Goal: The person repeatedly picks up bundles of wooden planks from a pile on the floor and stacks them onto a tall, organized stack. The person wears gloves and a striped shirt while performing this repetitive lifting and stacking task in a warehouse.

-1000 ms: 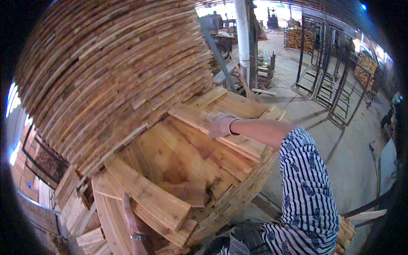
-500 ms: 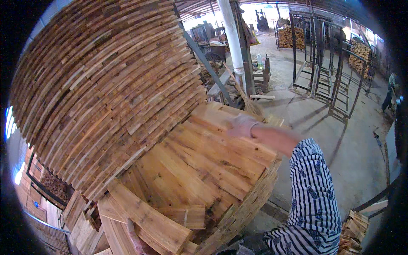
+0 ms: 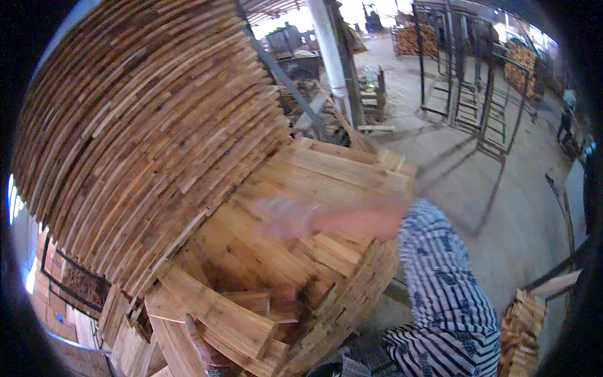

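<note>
My left hand [image 3: 205, 350] is at the lower edge, its thumb lying up against a few loose wooden boards [image 3: 217, 308]; the other fingers are hidden beneath the wood. Blurred by motion, my right hand [image 3: 286, 217] is over the layer of flat boards [image 3: 333, 169] that tops a stack. Its fingers are smeared, and I cannot make out anything in them. Short board pieces [image 3: 254, 303] lie between the loose boards and the layer.
A tall wall of stacked boards [image 3: 157, 138] rises on the left, touching the work stack. Behind stand a white post [image 3: 328, 53] and a broom [image 3: 355, 135]. Metal racks [image 3: 465, 81] stand at the far right; cut wood [image 3: 524, 330] is piled at the lower right.
My right hand has swept left and nearer, from the far right of the layer to its middle. A small block and a lighter strip now show on the right side. My left hand stays by the loose boards.
</note>
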A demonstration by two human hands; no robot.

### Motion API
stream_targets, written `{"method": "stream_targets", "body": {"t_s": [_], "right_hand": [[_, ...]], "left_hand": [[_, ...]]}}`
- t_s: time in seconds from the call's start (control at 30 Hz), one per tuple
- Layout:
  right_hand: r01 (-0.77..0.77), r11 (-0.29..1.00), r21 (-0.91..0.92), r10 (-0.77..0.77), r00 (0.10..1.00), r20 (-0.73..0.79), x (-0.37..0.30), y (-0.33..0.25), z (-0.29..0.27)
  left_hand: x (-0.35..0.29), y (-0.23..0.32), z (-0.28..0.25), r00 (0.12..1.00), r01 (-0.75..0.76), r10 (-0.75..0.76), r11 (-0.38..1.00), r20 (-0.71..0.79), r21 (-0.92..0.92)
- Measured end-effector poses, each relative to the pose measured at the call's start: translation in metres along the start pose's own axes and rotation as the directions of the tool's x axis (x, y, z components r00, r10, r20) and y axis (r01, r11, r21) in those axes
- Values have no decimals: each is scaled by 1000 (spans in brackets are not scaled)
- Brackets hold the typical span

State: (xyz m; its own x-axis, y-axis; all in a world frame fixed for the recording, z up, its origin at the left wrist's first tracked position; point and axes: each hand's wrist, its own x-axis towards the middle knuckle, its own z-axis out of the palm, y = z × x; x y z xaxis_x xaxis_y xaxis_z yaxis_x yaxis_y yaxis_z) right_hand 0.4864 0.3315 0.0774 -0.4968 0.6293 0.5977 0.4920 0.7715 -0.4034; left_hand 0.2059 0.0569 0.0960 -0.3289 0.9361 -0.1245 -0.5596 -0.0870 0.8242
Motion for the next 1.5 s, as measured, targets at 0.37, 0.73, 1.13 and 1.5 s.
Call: {"method": "stream_targets", "body": {"t_s": [0.37, 0.73, 1.13, 1.5], "right_hand": [[-204, 940, 274, -103, 594, 797, 67, -244, 85], [-85, 964, -254, 214, 815, 538, -18, 2, -146], [-391, 743, -543, 562, 806, 189, -52, 196, -166], [-274, 736, -620, 579, 729, 365, -23, 149, -156]], "left_hand": [[-1, 20, -46, 997, -35, 40, 997, -72, 70], [18, -1, -43, 996, -76, 79, 995, -48, 59], [22, -14, -66, 965, -204, 229, 962, -127, 184], [14, -9, -29, 968, -106, 124, 990, -220, 95]]}}
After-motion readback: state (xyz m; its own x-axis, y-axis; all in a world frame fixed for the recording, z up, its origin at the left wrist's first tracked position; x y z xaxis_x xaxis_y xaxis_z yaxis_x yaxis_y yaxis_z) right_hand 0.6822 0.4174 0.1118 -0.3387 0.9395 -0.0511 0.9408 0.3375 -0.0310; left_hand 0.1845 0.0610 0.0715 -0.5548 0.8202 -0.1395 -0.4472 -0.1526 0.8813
